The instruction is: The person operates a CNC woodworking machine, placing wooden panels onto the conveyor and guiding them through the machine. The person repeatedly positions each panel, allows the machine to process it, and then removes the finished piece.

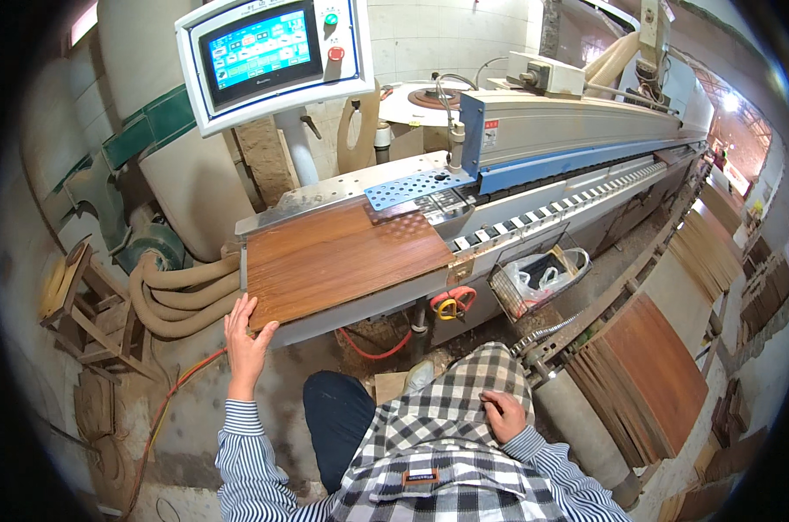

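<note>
A brown wood-grain panel (342, 261) lies flat on the infeed table of a long woodworking machine, its far right part beneath a blue perforated plate (411, 188). At the panel's near left corner, my left hand (248, 339) rests with spread fingers against the edge; the thumb touches the near side. My right hand (504, 414) lies on the checked apron over my lap, its fingers loosely curled, and no object shows in it. A row of black and white conveyor pads (538, 212) runs along the machine beside a blue guard rail (584, 160).
A control screen (261, 49) stands above the table. Red-handled scissors (453, 303) and a wire basket (541, 274) hang on the machine's near side. Stacked panels (649, 372) lie on a roller conveyor at right. Ribbed hoses (186, 300) and a wooden stool (94, 307) are at left.
</note>
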### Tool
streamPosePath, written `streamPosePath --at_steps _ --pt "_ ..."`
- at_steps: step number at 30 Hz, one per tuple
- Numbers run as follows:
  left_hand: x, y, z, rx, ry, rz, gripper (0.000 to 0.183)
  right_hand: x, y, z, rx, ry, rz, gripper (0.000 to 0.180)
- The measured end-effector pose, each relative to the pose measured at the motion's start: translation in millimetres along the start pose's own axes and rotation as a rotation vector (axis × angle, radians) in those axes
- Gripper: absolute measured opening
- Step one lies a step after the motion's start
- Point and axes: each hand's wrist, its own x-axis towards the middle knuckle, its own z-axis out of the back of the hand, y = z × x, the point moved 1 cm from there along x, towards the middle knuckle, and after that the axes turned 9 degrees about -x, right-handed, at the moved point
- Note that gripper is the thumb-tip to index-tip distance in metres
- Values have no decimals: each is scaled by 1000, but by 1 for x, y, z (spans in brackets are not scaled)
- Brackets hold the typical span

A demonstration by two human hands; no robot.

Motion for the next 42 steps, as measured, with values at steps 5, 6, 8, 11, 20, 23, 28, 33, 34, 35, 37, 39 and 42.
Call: streamPosePath --at_steps 5,6,8,11,20,23,28,33,34,35,37,39,42 --pt "8 -12 -13 52 0 -24 69 -5 -14 -17 39 -94 103 17" --pt "11 -17 -19 63 8 -42 69 -4 -14 -17 20 -100 135 17" --pt "16 -29 -34 64 10 -76 71 -4 -14 -17 6 -93 162 17" --pt "23 -46 -57 49 31 -133 72 -5 -14 -14 6 -103 161 17" --pt "35 -74 -109 -102 212 -318 65 1 -15 -1 206 -27 -68 21" --pt "27 -74 -127 187 104 -450 62 12 -21 35 26 -227 -15 20" --pt "28 -66 -137 277 30 -514 54 42 -50 124 -643 -533 77 28" --pt "27 -64 -136 267 19 -529 48 58 -70 161 -932 -371 25 42" --pt "28 -64 -135 268 23 -531 48 57 -72 163 -935 -373 -23 45" --pt "27 -64 -136 267 23 -529 48 57 -74 166 -937 -361 -86 47" --pt "26 -64 -136 267 21 -522 48 58 -79 171 -982 -340 -104 50" --pt "27 -64 -136 270 18 -528 48 64 -86 181 -1010 -319 -112 51" --pt "28 -63 -136 276 32 -515 48 72 -93 189 -987 -216 -186 49"
